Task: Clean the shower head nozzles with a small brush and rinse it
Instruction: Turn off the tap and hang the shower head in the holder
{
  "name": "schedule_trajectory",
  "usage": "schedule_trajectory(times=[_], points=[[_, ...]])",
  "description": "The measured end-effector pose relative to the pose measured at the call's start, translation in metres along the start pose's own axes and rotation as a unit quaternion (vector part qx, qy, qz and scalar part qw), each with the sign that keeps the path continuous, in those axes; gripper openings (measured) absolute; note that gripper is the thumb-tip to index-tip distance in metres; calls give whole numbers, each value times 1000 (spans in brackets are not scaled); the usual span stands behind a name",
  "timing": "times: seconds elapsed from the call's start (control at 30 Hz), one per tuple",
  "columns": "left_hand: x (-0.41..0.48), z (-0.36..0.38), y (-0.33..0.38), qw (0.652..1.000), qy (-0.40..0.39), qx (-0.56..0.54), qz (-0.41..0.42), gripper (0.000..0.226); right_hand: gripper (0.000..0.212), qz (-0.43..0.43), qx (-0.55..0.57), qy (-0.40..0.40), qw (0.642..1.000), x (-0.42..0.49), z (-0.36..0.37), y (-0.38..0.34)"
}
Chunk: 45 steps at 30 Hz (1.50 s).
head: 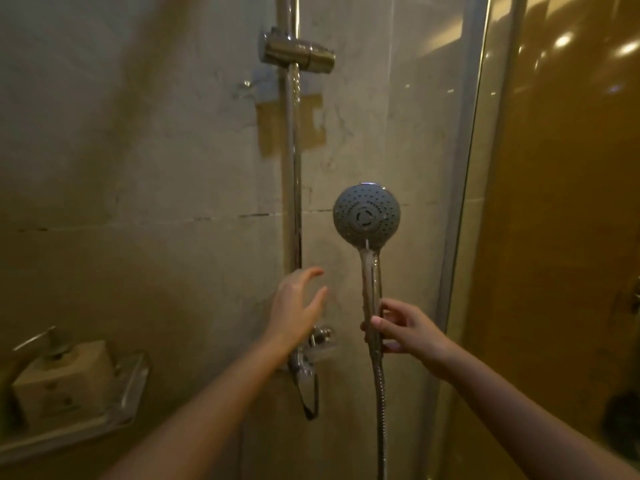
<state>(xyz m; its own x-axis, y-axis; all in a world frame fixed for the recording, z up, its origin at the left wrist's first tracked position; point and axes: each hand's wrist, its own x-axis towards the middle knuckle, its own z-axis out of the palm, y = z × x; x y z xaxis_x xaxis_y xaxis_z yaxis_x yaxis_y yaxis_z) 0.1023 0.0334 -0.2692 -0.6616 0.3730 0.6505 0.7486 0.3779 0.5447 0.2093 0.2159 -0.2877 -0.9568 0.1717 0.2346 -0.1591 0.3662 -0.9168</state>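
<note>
— Pinching was all the right hand [407,329] did: thumb and fingertips closed on the low end of the handle [371,275], just above where the hose [381,403] joined. Was that enough?

— For holding it up, yes. The shower head [366,213] stood upright in the air, well below its holder [298,53] on the rail [291,168], nozzle face turned toward the person. For scrubbing I judged the hold too light; bristle pressure would likely have twisted the head round.

— What would have served better?

— A full wrap of the fingers higher on the handle, close under the head, with the face toward the eyes so each ring of nozzles could be checked.

— And the left hand [298,306]?

— Empty, fingers spread and relaxed, in front of the rail and above the mixer tap [311,348], touching nothing. No brush showed anywhere in view, so fetching one seemed its job.

— Anything to mind?

— The handle looked wet, so probably slippery. And the glass panel [450,168] stood near the head on the right, so small strokes would have been wise.
</note>
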Motion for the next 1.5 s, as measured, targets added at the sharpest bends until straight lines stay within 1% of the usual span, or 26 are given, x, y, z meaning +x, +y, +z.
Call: schedule_trajectory(times=[0.07, 0.13, 0.2, 0.27, 0.33, 0.4, 0.5, 0.63, 0.8, 0.9, 1.13, 1.27, 1.4, 1.5], points=[[24, -22, -21, 993, 79, 72, 42, 39, 20, -2, 9, 6, 1000, 20, -11, -16], [50, -46, -43, 975, 130, 170, 64, 48, 20, -6, 16, 5, 1000, 41, -23, -35], [78, -68, -62, 948, 131, 279, 84, 60, 22, -8, 23, 5, 1000, 61, -36, -57], [108, -84, -73, 923, 125, 345, 116, 65, 25, -11, 31, 4, 999, 82, -49, -79], [136, -93, -76, 913, 121, 368, 129, 67, 26, -18, 31, 0, 999, 101, -62, -104], [154, -94, -82, 902, 120, 399, 110, 70, 27, -28, 28, -6, 999, 120, -74, -129], [165, -86, -95, 873, 150, 450, 114, 70, 29, -27, 28, -10, 999, 148, -92, -166], [171, -79, -112, 844, 199, 469, 165, 69, 33, -40, 23, 6, 999, 179, -109, -214], [171, -78, -116, 831, 217, 483, 172, 71, 24, -65, 54, 25, 996, 205, -111, -270], [171, -78, -114, 829, 220, 483, 175, 71, 16, -69, 41, 47, 996, 215, -97, -298], [170, -77, -114, 827, 228, 482, 176, 68, 10, -91, 42, 116, 988, 233, -72, -340], [170, -78, -113, 824, 224, 491, 174, 69, 13, -96, 50, 140, 984, 238, -71, -352], [170, -78, -112, 826, 221, 490, 169, 68, 23, -94, 54, 146, 983, 240, -74, -357], [169, -78, -111, 826, 218, 493, 165, 68, 22, -91, 47, 153, 983, 240, -76, -358]])
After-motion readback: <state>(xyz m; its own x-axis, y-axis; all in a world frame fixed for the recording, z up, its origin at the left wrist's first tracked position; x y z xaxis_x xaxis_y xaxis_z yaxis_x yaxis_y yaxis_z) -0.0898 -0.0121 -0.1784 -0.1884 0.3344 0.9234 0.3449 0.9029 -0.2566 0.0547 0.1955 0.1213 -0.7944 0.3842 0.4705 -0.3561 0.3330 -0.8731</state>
